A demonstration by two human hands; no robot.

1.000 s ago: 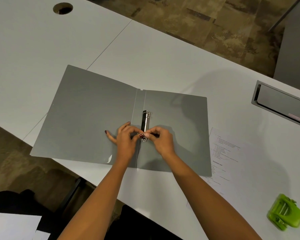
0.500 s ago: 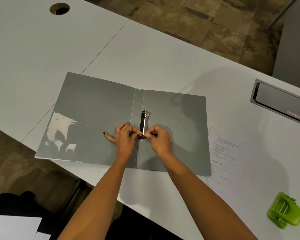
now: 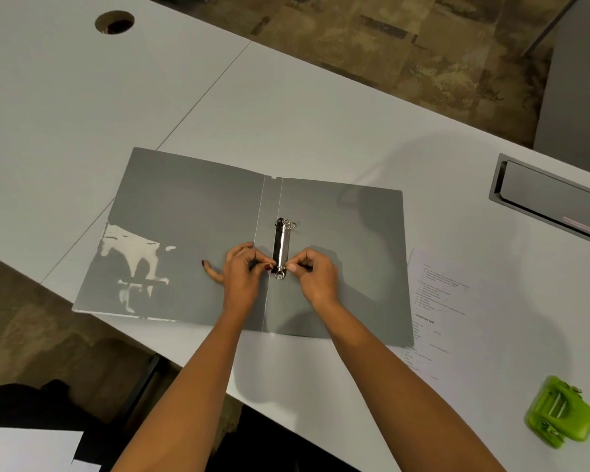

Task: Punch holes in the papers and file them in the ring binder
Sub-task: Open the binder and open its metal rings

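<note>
A grey binder (image 3: 198,240) lies open and flat on a white table (image 3: 321,107), its near-left corner past the table edge. Both hands meet at the near end of the ring mechanism (image 3: 281,248), which runs along the spine fold. The left hand (image 3: 241,274) pinches the near ring from its own side, little finger stretched flat on the left cover; the right hand (image 3: 315,272) pinches the same ring from the opposite side, fingers curled. Beyond the fingertips, the far ring stands at the other end of the black strip; whether either ring is parted cannot be told.

To the right of the right hand, a printed paper (image 3: 436,301) lies on the table, its left edge tucked under the binder's right cover. Its text is mostly too small to read; one heading reads "Grammar test". Further right and nearer the body, a green punch (image 3: 561,417) sits well apart from both paper and binder. Far right, beyond the paper, a grey cable tray (image 3: 552,195) is set into the table. Far left, beyond the left hand, a round hole (image 3: 115,22) opens in the tabletop. Glare whitens part of the left cover.
</note>
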